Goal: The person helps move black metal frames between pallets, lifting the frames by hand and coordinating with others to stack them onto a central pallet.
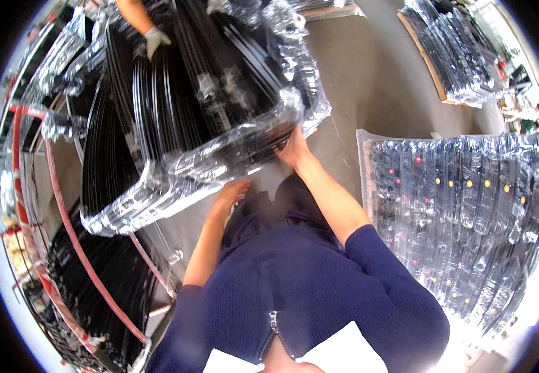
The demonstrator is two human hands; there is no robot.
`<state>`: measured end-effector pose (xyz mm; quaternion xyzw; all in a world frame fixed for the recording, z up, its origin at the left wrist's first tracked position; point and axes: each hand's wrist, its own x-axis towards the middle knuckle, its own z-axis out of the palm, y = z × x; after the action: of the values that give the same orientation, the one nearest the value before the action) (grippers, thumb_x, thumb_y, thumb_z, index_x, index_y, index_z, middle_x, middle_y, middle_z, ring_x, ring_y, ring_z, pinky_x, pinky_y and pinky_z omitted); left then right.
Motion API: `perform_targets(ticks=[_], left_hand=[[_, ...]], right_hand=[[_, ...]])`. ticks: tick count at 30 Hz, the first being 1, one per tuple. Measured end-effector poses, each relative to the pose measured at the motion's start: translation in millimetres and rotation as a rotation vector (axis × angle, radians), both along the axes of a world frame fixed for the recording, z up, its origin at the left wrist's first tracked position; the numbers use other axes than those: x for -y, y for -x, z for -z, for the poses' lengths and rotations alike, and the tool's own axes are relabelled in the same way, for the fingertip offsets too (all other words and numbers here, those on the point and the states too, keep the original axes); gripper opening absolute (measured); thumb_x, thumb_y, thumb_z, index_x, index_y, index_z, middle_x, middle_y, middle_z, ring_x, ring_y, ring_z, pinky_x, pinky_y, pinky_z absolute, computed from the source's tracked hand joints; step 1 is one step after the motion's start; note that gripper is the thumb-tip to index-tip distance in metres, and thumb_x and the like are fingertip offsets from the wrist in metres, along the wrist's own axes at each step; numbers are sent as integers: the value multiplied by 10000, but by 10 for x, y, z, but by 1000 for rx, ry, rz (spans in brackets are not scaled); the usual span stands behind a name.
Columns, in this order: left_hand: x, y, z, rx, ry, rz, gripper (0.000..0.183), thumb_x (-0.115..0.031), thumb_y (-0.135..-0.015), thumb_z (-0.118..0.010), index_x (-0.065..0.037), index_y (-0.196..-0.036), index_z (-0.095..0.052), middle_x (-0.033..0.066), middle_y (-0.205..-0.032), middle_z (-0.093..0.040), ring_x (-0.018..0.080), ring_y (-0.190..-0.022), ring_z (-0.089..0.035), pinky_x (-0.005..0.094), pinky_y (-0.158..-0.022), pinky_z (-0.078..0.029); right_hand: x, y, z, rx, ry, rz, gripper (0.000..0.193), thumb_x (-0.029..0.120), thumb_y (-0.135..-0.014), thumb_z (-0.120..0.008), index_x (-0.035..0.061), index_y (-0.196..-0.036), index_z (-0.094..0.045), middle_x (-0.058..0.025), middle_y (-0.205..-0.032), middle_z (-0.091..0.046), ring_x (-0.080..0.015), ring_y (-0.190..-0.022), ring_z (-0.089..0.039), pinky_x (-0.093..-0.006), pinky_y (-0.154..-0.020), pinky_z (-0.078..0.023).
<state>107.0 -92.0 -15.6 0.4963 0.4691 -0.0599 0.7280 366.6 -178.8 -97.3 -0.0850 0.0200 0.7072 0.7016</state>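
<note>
I have the right hand at the near right corner of a broad bundle of long, glossy black strips, its near end cased in crinkled clear plastic film. Its fingertips vanish into dark plastic, so I can't tell whether they've closed. The left hand sits just below the near edge, fingers bent; I can't tell whether it touches. The bundle lies beyond both hands, and a co-worker's pale-gloved hand meets its far part.

I'd expect the load to be heavy, flexing along its length, the strips slick and easily scuffed. The film would slide or tear, so I'd take hold under the near corners, through to the strips, rather than pinch loose plastic.

Well right of the right hand, a film-wrapped stack of dark lengths carries yellow dots and red dots. I can read no brand, label or lettering on the bundle.
</note>
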Motion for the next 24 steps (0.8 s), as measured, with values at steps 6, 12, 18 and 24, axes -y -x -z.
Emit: perform_targets(ticks=[6, 12, 18, 24], left_hand=[[92, -819, 127, 191, -280, 516, 366, -287, -886, -451, -29, -1130, -537, 112, -1114, -567, 205, -1070, -491, 305, -933, -348], [560, -1762, -219, 192, -217, 503, 356, -274, -898, -448, -16, -1128, -533, 115, -1120, -560, 203, -1070, -491, 310, -932, -354], [951, -2628, -341, 261, -228, 577, 311, -196, -908, -444, -12, -1151, -503, 90, -1081, -566, 157, -1009, -508, 295, -898, -383], [881, -2972, -612, 243, -332, 498, 300, -163, -899, -441, 0, -1142, -504, 92, -1060, -575, 161, -1009, -512, 300, -904, -385]], right_hand=[[621, -178, -393, 343, 421, -66, 556, 450, -907, -315, 40, -1278, -370, -158, -1242, -471, -271, -1147, -445, -400, -973, -301], [1545, -812, -360, 506, 681, -177, 475, 370, -897, -376, 71, -1266, -403, -146, -1189, -526, -250, -1104, -490, -371, -943, -346], [2419, -1707, -289, 473, 845, -79, 430, 334, -864, -440, 59, -1194, -472, -145, -1123, -567, -233, -1032, -540, -346, -894, -395], [2495, -2568, -264, 460, 997, 141, 333, 262, -844, -488, 54, -1101, -521, -139, -1016, -614, -228, -909, -598, -328, -776, -465]])
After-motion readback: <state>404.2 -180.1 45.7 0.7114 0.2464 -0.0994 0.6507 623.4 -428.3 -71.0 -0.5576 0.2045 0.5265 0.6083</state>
